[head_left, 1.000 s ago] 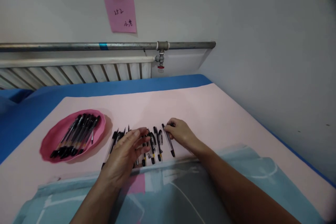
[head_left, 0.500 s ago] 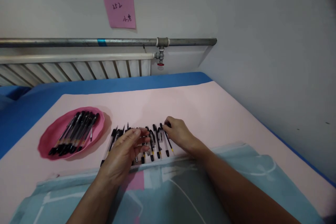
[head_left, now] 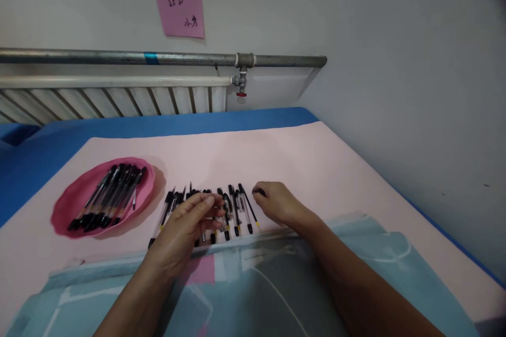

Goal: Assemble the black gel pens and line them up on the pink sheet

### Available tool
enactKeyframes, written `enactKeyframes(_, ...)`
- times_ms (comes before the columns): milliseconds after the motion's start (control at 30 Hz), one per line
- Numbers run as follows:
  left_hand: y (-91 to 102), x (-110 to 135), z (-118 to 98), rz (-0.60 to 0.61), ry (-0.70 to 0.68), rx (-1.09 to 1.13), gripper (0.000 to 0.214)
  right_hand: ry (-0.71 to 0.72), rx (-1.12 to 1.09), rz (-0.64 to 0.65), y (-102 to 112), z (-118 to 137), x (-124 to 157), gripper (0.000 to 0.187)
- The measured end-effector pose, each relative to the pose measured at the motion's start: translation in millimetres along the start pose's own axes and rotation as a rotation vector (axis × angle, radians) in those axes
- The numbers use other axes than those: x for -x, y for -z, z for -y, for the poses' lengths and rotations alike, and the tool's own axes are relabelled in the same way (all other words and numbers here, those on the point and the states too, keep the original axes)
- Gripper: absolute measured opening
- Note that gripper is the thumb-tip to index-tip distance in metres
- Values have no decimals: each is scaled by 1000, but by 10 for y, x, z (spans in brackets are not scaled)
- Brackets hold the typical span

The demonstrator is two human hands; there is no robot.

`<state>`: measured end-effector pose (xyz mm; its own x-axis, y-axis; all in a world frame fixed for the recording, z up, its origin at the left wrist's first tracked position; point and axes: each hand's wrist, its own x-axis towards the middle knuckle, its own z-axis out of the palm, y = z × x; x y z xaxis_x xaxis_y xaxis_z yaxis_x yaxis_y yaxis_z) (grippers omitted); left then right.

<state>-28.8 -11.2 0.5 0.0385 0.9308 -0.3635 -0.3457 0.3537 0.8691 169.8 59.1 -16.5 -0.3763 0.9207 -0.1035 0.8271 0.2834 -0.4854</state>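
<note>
A row of several black-capped clear pens (head_left: pixel 233 210) lies on the pink sheet (head_left: pixel 300 163) in front of me. My left hand (head_left: pixel 185 226) rests over the left part of the row, its fingers stretched out loosely on the pens. Just right of the row, my right hand (head_left: pixel 279 204) sits with its fingers curled, a small black piece (head_left: pixel 260 191) pinched at the fingertips. The rightmost pen (head_left: pixel 247 210) lies a little apart from that hand.
A pink oval plate (head_left: pixel 75 195) with several more black pens stands at the left. A light blue cloth (head_left: pixel 367 253) covers the near edge. The blue surface (head_left: pixel 197 121), a radiator and a steel pipe (head_left: pixel 118 56) run along the back wall; another wall stands close on the right.
My right hand slid the rightmost pen left against the row, let it go and drew back a little to the right. My left hand has stayed over the pens.
</note>
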Motion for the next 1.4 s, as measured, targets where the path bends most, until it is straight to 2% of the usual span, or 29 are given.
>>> enactKeyframes(133, -10, 2, 3, -3, -7, -40, 25, 64, 38, 3, -5, 22, 10, 23)
enactKeyframes(233, -20, 11, -1, -5, -2, -63, 24, 58, 26, 21, 3, 44, 24, 22)
enactKeyframes(400, -34, 28, -19, -3, 6, -91, 24, -5, 53, 135, 57, 85, 112, 16)
enactKeyframes(533, -35, 27, -18, -5, 22, -112, 23, -3, 53, 231, 118, 98, 164, 17)
enactKeyframes(700, -28, 20, -4, 11, 32, -133, 21, -21, -3, 135, 149, 52, 160, 24)
enactKeyframes(833, -33, 32, -15, 29, 47, -138, 22, -8, -55, 187, 171, 52, 158, 19)
enactKeyframes(933, -34, 39, -20, 45, 50, -145, 23, -19, -92, 78, 169, 70, 144, 23)
enactKeyframes(1033, -29, 41, -16, 51, 38, -170, 24, -12, -98, -34, 114, 50, 118, 38)
enactKeyframes(1100, -28, 41, -14, 54, 38, -175, 24, -2, -65, -37, 60, 15, 105, 47)
enactKeyframes(1167, -29, 42, -18, 55, 41, -177, 24, 26, -21, -17, 19, -18, 96, 47)
enactKeyframes(1267, -32, 44, -26, 53, 44, -200, 22, 64, 29, 11, 11, -26, 90, 38)
enactKeyframes(1400, -31, 44, -28, 64, 52, -219, 22, 28, 10, 60, 48, 31, 96, 28)
